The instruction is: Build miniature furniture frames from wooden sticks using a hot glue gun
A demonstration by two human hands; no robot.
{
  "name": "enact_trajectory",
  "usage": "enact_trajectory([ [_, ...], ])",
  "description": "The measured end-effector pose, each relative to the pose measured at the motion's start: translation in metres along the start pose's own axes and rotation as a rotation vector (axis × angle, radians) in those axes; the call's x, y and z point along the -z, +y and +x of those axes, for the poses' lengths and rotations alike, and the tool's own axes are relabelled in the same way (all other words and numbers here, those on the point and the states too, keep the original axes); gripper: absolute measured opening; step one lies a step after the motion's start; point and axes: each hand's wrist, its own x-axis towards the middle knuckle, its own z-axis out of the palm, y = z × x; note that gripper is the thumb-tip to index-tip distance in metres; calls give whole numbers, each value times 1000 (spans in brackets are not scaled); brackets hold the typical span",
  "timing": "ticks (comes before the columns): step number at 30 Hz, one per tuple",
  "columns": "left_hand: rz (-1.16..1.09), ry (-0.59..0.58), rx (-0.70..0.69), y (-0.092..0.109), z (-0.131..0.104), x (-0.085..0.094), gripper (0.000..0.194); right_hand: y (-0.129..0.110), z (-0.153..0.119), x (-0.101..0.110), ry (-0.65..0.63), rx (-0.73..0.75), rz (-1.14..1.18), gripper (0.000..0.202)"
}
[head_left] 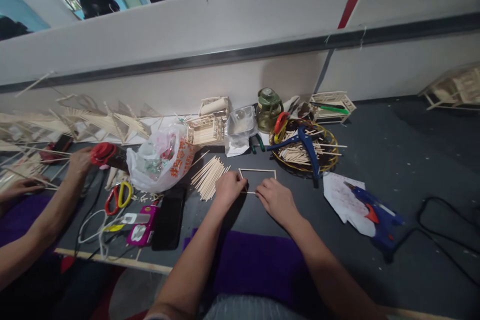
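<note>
In the head view, a small rectangular frame of thin wooden sticks (258, 170) lies on the dark table in front of me. My left hand (228, 190) pinches its near left corner, with fingers closed. At the near side, my right hand (276, 199) has its fingertips closed on the stick there, close to the right corner. The fingers partly cover that near stick. Just left of my left hand, a fanned pile of loose wooden sticks (209, 177) rests on the table. A purple cloth (258, 260) spreads below my forearms.
Right of me, a blue glue gun (378, 210) lies on stained white paper (337, 192), its cable trailing right. A yellow-rimmed basket (335, 160) holds sticks and blue-handled cutters (309, 147). Leftward are a phone (168, 220), scissors (119, 197), a plastic bag (161, 160) and a co-worker's arm (48, 225).
</note>
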Motion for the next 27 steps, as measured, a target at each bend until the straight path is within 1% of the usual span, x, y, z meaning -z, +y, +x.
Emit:
enact_trajectory([
  [3, -3, -21, 4, -1, 2, 2, 30, 1, 0, 1, -9, 1, -5, 19],
  [8, -8, -16, -8, -1, 6, 3, 29, 1, 0, 4, -33, -7, -7, 20],
  [14, -35, -74, -12, 1, 9, 9, 29, 2, 0, 6, -59, -12, -14, 20],
  [24, -21, -113, -70, -1, 10, 16, 29, 3, -1, 6, -45, -13, -10, 19],
  [27, -15, -105, -86, -2, 10, 16, 29, 3, 0, 7, -48, -11, -16, 20],
])
